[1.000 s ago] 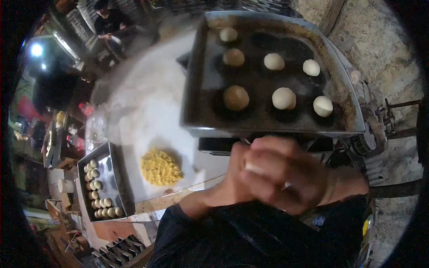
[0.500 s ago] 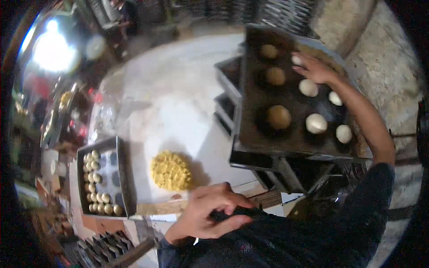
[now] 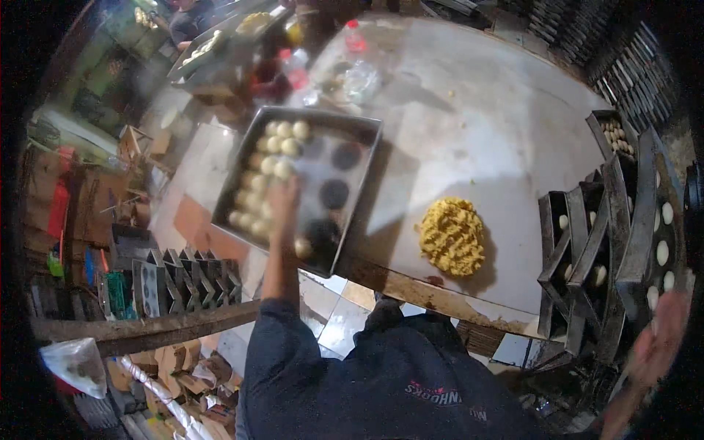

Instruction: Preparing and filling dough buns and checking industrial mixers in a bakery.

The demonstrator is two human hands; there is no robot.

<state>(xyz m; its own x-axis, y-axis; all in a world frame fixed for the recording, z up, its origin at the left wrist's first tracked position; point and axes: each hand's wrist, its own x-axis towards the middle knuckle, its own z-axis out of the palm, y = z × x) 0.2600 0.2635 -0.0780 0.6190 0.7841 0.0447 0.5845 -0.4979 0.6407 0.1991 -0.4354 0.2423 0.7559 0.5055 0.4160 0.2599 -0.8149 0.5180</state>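
Note:
My left hand [image 3: 284, 198] reaches out over a dark metal tray [image 3: 317, 115] at the near left edge of the table, among the pale dough balls [image 3: 282, 143] that fill the tray's left side. The hand is blurred and its grip cannot be made out. My right hand [image 3: 660, 337] hangs blurred at the lower right, below a tilted tray with dough balls [image 3: 664, 242], touching nothing I can see. A heap of yellow shredded stuff [image 3: 452, 236] lies on the table between the two hands.
The large grey table [image 3: 477, 110] carries bottles [image 3: 356, 37] and a clear plastic bag [image 3: 359, 77] at its far side. Dark trays [image 3: 579, 249] are stacked at the right. Metal moulds [image 3: 183, 279] sit on the floor at left. Another person [image 3: 187, 15] works far off.
The view swung left. My left hand went from my body out to the dough tray on the left. My right hand left the right-hand tray and dropped low.

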